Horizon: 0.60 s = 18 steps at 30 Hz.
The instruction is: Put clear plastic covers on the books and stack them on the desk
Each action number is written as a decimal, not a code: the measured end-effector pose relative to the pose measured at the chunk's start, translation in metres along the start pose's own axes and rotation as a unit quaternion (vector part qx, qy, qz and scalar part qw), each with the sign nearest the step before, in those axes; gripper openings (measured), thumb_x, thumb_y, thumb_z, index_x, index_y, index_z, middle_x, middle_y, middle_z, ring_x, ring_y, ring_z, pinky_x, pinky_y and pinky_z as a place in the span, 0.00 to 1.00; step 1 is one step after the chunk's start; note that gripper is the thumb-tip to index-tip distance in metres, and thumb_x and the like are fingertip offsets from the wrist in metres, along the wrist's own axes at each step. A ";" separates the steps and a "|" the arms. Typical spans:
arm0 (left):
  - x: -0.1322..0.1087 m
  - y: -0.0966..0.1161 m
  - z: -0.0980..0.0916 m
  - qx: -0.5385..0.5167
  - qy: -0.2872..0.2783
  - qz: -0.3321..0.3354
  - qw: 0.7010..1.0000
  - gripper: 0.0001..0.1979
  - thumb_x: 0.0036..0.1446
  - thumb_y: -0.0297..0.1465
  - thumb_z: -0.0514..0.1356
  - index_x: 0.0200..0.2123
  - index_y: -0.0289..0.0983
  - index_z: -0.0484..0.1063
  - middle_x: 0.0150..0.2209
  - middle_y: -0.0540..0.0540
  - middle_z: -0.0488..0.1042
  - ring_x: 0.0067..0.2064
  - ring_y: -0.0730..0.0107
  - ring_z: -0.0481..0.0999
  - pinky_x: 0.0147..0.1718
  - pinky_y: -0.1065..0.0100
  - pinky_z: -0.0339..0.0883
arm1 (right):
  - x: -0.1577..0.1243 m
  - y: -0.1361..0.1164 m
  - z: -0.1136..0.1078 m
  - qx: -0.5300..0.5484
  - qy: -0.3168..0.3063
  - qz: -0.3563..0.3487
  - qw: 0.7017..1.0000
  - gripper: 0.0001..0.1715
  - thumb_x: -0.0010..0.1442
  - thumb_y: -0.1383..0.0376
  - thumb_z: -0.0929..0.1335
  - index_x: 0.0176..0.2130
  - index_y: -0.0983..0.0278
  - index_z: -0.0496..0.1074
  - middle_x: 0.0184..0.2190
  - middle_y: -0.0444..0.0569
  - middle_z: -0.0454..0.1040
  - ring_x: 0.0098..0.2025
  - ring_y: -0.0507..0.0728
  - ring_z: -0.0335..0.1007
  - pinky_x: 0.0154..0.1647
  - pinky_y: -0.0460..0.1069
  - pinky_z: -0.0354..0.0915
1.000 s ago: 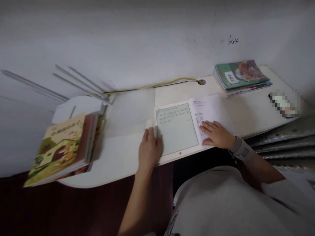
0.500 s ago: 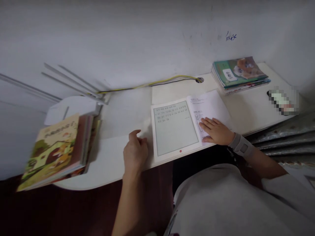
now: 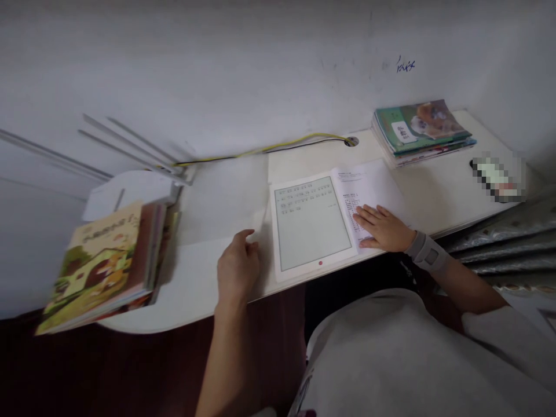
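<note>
My right hand (image 3: 384, 227) lies flat, fingers spread, on the printed white page (image 3: 369, 179) of what looks like an open booklet. A grey band circles that wrist. Left of the page, a white-framed writing tablet (image 3: 313, 231) with a pale green-grey panel shows rows of small marks near its top and a red button at the bottom. The tablet's right edge meets the page. My left hand (image 3: 238, 263) rests on the desk just left of the tablet, apart from it. Its fingers are loosely curled, the index finger bent out to the right, and no object shows in it.
On the white desk (image 3: 204, 260), a stack of picture books (image 3: 99, 260) overhangs the left front edge. Behind it stands a white router (image 3: 130, 188) with antennas. Yellow and black cables (image 3: 278, 145) run to a desk hole. Several books (image 3: 417, 130) and a pixelated phone-like object (image 3: 497, 178) lie right.
The view has shifted very slightly. Both hands keep nearly the same pose and place, right hand on the page and left hand beside the tablet.
</note>
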State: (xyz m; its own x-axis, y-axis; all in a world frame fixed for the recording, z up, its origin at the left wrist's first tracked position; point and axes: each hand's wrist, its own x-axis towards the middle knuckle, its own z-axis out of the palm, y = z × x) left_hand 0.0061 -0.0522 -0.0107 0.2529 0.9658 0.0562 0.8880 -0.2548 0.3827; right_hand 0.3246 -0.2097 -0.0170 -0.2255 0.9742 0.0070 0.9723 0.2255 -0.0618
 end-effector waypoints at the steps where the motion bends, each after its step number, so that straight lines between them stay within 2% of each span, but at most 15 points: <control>1: 0.000 -0.001 0.000 0.001 -0.001 0.002 1.000 0.20 0.58 0.32 0.51 0.54 0.39 0.67 0.35 0.42 0.76 0.39 0.55 0.76 0.41 0.60 0.66 | 0.000 0.000 0.000 0.001 -0.001 0.000 1.000 0.43 0.64 0.46 0.61 0.66 0.72 0.55 0.67 0.64 0.53 0.68 0.67 0.49 0.65 0.63 0.52; 8: 0.002 -0.004 0.000 -0.017 0.001 -0.005 1.000 0.20 0.58 0.33 0.51 0.53 0.38 0.69 0.32 0.45 0.75 0.35 0.59 0.75 0.39 0.63 0.66 | -0.004 0.006 0.005 -0.003 0.017 -0.014 1.000 0.42 0.65 0.46 0.60 0.66 0.71 0.55 0.67 0.63 0.53 0.68 0.66 0.49 0.65 0.62 0.51; 11: 0.004 -0.006 0.002 -0.025 0.004 -0.012 1.000 0.20 0.57 0.33 0.52 0.53 0.39 0.69 0.32 0.46 0.75 0.35 0.60 0.75 0.38 0.64 0.66 | -0.003 0.012 0.004 0.002 0.005 -0.027 1.000 0.42 0.65 0.46 0.59 0.66 0.70 0.54 0.67 0.62 0.53 0.68 0.66 0.49 0.64 0.63 0.52; 15: 0.007 -0.007 0.004 -0.013 -0.004 -0.007 1.000 0.20 0.57 0.32 0.52 0.52 0.39 0.70 0.34 0.45 0.77 0.37 0.60 0.76 0.40 0.64 0.67 | 0.005 0.017 0.002 0.013 -0.024 -0.037 0.999 0.43 0.65 0.45 0.58 0.67 0.70 0.53 0.67 0.62 0.52 0.68 0.66 0.50 0.64 0.64 0.52; 18: 0.005 -0.008 0.004 -0.008 -0.011 0.002 1.000 0.19 0.58 0.31 0.52 0.52 0.38 0.71 0.37 0.43 0.78 0.41 0.59 0.77 0.43 0.63 0.67 | 0.007 0.015 0.004 0.011 -0.011 -0.020 1.000 0.42 0.66 0.46 0.58 0.67 0.71 0.53 0.68 0.63 0.51 0.69 0.67 0.48 0.65 0.66 0.49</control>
State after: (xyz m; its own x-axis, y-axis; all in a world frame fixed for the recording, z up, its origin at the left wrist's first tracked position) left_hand 0.0015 -0.0451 -0.0170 0.2644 0.9637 0.0378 0.8813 -0.2574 0.3964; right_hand 0.3378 -0.1997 -0.0217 -0.2659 0.9639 -0.0114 0.9608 0.2641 -0.0847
